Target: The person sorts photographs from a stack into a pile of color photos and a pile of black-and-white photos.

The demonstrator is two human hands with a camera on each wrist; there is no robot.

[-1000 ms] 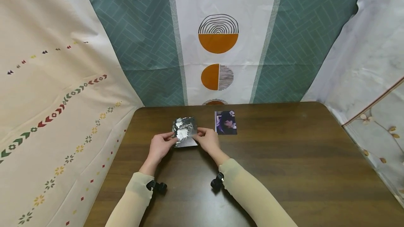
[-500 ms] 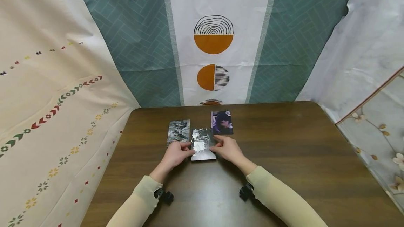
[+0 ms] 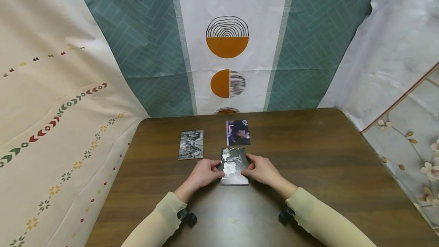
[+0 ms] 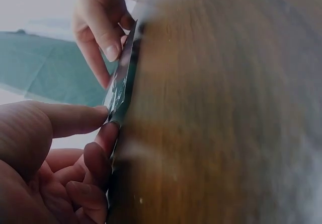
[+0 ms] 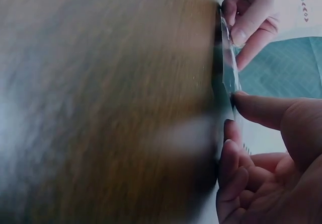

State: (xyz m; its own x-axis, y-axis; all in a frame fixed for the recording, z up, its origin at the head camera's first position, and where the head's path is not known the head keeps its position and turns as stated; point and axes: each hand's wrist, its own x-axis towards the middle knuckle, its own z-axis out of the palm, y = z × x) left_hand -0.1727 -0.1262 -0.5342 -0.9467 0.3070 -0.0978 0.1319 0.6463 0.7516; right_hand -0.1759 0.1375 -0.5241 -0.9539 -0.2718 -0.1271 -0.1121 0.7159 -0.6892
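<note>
A glossy, dark grey photo card (image 3: 234, 165) with bright reflections lies between the two hands, close over the table. My left hand (image 3: 203, 172) pinches its left edge, thumb on the upper face and fingers below. On the opposite edge, my right hand (image 3: 263, 169) pinches it the same way. Seen nearly edge-on in the left wrist view, the card (image 4: 123, 80) is a thin shiny strip. From the right wrist, the card (image 5: 229, 70) likewise shows between both hands' fingertips.
A black-and-white photo (image 3: 191, 145) lies flat on the wooden table (image 3: 308, 186), behind and left of the hands. Just beyond the held card lies a purple-toned photo (image 3: 238, 132). Patterned cloths (image 3: 154, 48) hang along the table's back and sides.
Both hands have moved right and toward the person with the glossy card. The black-and-white photo, earlier covered by it, now shows at the left. The purple photo stays put.
</note>
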